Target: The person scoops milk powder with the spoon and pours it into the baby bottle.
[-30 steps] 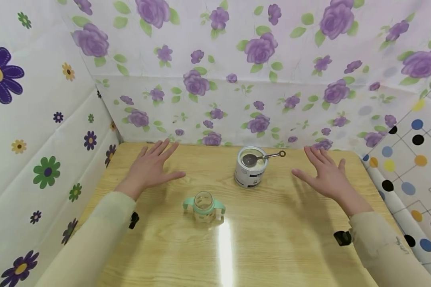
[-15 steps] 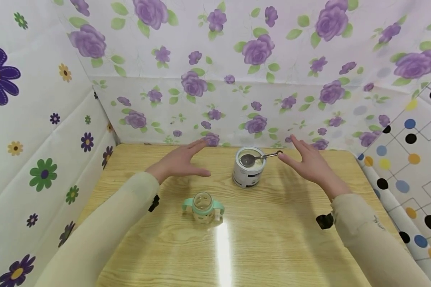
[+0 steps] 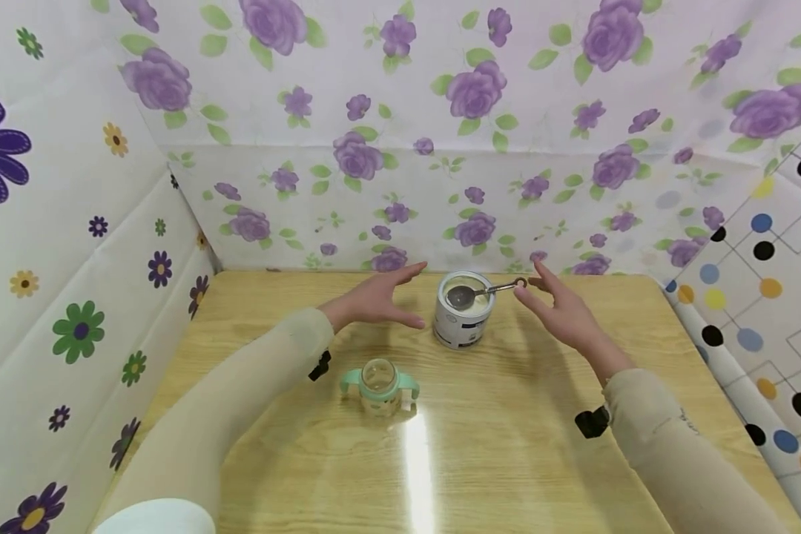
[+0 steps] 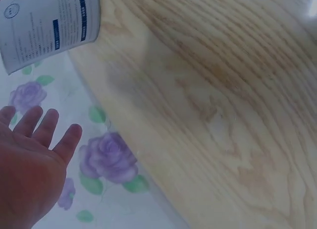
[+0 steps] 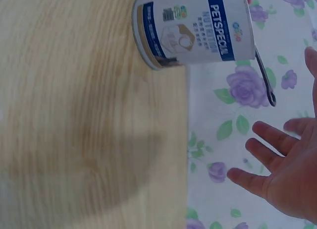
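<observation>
A white tin (image 3: 460,323) of pale powder stands upright near the back of the table, its printed label facing the right wrist view. Across its open top lies a metal spoon (image 3: 463,297), the bowl over the powder and the ringed handle jutting out to the right. To the left of the tin, my left hand (image 3: 378,298) holds nothing, thumb and fingers spread toward it. On the other side my right hand (image 3: 561,308) is also bare, its thumb close to the end of the spoon handle. Both hands stay apart from the tin in the wrist views.
In front of the tin stands a clear baby bottle (image 3: 380,387) with a mint-green collar and two handles, uncapped. Flower-print cloth (image 3: 347,208) rises behind the wooden table (image 3: 507,445). More patterned cloth borders the left and right sides.
Both hands have moved inward toward the tin, the left one travelling farther to the right. Tin, spoon and bottle keep their places on the table.
</observation>
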